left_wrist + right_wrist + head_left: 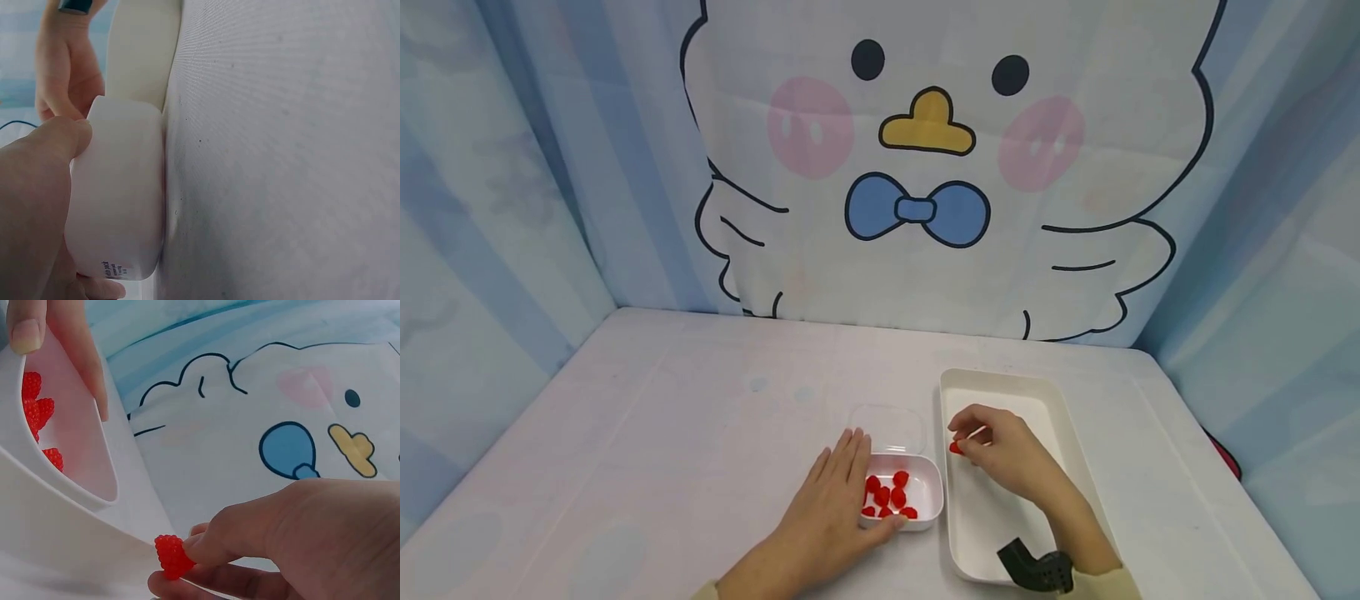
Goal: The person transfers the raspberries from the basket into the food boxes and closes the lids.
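Observation:
A small white box [931, 493] with several red raspberries [898, 497] inside stands on the table. My left hand [829, 504] holds it from the left, thumb on the near rim and fingers along the far side. In the left wrist view the thumb [78, 134] lies at the rim of the box, whose side bears small print. Above the left part of a white tray [1000, 517], my right hand [1011, 454] pinches a single raspberry [173, 555] between thumb and fingers. The right wrist view shows this raspberry's bumpy surface clearly, apart from the box.
A clear plastic lid [889, 425] lies just behind the box. The tray stands close along the box's right side. A curtain [925, 275] with a cartoon bird hangs at the table's back edge, and blue curtains [1262, 250] flank both sides. A dark strap [1033, 568] is on the right wrist.

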`<state>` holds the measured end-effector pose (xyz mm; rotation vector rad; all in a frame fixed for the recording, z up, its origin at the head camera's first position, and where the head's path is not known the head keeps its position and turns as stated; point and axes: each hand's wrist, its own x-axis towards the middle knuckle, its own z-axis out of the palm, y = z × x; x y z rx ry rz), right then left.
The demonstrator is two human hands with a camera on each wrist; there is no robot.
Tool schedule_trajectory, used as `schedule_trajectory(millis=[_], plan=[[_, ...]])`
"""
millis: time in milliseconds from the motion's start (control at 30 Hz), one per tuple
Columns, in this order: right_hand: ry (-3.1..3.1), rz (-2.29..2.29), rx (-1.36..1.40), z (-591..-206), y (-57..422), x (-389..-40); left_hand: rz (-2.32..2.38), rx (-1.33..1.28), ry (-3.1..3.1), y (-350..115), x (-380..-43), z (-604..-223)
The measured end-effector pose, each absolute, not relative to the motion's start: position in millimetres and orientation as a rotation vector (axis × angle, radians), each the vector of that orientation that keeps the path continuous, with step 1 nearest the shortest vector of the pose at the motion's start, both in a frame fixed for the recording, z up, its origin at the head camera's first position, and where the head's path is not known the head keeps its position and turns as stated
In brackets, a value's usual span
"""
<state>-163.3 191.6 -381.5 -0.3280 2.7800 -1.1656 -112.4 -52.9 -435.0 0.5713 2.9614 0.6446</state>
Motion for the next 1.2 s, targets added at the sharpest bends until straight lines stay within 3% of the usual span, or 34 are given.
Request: schedule_trajectory(millis=[1200], plan=[[2.669,-1.169,-0.643,-375.2,159.6,-145.4,0.655,0.6,2.951,-55.6,-111.3,-433.1]])
